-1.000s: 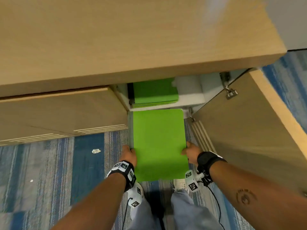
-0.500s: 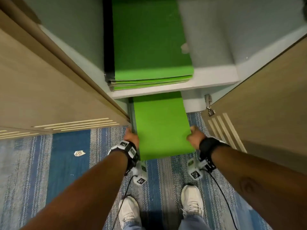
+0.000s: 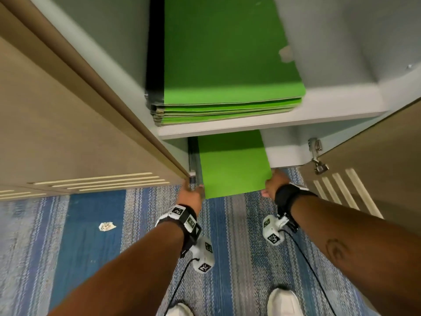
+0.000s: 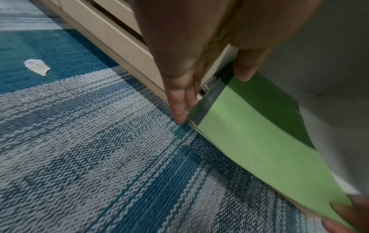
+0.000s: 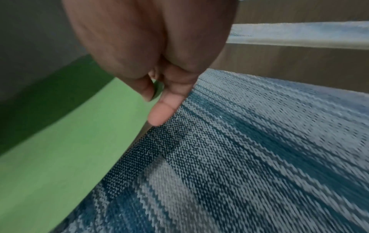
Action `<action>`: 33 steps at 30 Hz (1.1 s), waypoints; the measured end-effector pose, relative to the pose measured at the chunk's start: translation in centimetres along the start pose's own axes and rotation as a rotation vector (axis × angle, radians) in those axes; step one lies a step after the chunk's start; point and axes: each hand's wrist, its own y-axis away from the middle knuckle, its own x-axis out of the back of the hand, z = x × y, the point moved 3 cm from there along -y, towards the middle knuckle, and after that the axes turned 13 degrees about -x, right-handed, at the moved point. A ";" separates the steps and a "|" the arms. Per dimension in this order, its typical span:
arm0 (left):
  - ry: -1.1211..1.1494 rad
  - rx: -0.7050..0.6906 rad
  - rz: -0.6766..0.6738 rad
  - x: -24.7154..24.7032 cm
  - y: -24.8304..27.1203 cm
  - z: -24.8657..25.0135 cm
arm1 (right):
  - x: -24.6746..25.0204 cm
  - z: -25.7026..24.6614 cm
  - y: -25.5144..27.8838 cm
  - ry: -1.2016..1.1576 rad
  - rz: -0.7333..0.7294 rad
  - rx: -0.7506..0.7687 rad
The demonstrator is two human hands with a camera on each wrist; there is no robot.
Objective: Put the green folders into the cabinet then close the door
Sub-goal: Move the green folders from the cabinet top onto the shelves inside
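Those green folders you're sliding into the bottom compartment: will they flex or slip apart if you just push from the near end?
Probably fairly stiff: the held green folders lie flat between left hand and right hand without sagging. Likely loose sheets though; layered edges show at the corner, so they may fan. The shelf stack already sits slightly staggered.

A flat green folder (image 3: 232, 165) lies half inside the cabinet's (image 3: 284, 122) bottom compartment, below a shelved folder stack (image 3: 223, 71).
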 end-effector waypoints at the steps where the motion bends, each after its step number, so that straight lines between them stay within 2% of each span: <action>1: 0.039 0.026 0.000 0.2 0.4 -0.6 | 0.0 -0.6 -0.1 0.037 0.020 0.012; 6: 0.122 0.038 -0.016 1.1 0.1 -2.0 | -1.8 -3.2 -3.0 0.220 0.123 0.097; 10: 0.085 0.006 -0.030 1.6 -0.7 -0.5 | -2.7 -5.5 -0.7 0.360 0.205 0.109; 12: 0.020 -0.006 -0.036 1.7 -0.8 0.1 | -2.6 -5.9 -1.0 0.352 0.219 0.075; 16: 0.087 0.025 0.008 1.5 -0.7 -0.6 | -2.2 -6.4 -2.0 0.330 0.222 0.083; 20: 0.131 0.063 -0.017 0.9 0.0 -0.8 | -1.9 -6.6 -1.4 0.369 0.257 0.101; 24: 0.088 0.048 -0.064 0.9 1.9 0.7 | -1.9 -5.6 0.5 0.417 0.254 0.193; 26: 0.055 0.018 -0.065 1.1 3.5 2.2 | -1.7 -4.7 2.6 0.503 0.235 0.243; 30: 0.036 -0.025 -0.087 1.6 7.0 5.7 | -0.8 -3.5 7.3 0.526 0.199 0.315; 33: 0.021 -0.046 -0.114 2.3 9.8 7.6 | 0.3 -3.6 10.2 0.476 0.167 0.297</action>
